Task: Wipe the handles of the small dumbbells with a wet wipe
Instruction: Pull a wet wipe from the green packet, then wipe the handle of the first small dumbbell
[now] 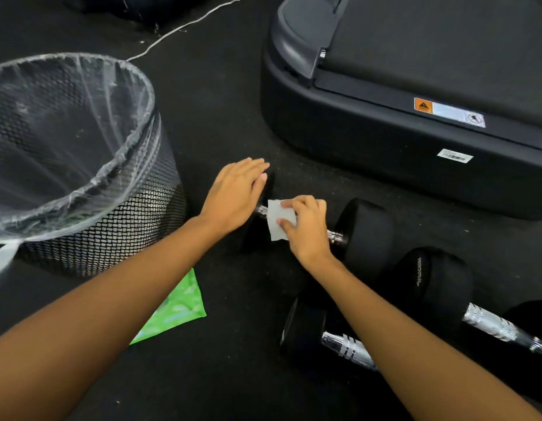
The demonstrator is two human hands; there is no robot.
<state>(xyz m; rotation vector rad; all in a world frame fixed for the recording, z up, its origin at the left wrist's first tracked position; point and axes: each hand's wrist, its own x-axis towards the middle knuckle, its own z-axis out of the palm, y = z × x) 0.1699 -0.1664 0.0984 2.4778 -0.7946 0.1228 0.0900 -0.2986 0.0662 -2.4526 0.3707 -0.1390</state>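
The wipe (280, 219) was white, the packet (178, 308) leaf-printed green, the dumbbell (365, 235) black with a chrome handle (336, 237), the bin (111, 226) black mesh.

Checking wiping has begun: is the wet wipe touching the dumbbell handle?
Touching. The head view shows the right hand gripping the wet wipe wrapped around the dumbbell handle.

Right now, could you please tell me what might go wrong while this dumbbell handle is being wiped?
The left hand only rests flat on the dumbbell, which might roll as the right hand rubs the wet wipe. The wipe covers part of the handle, so its bare ends may get missed.
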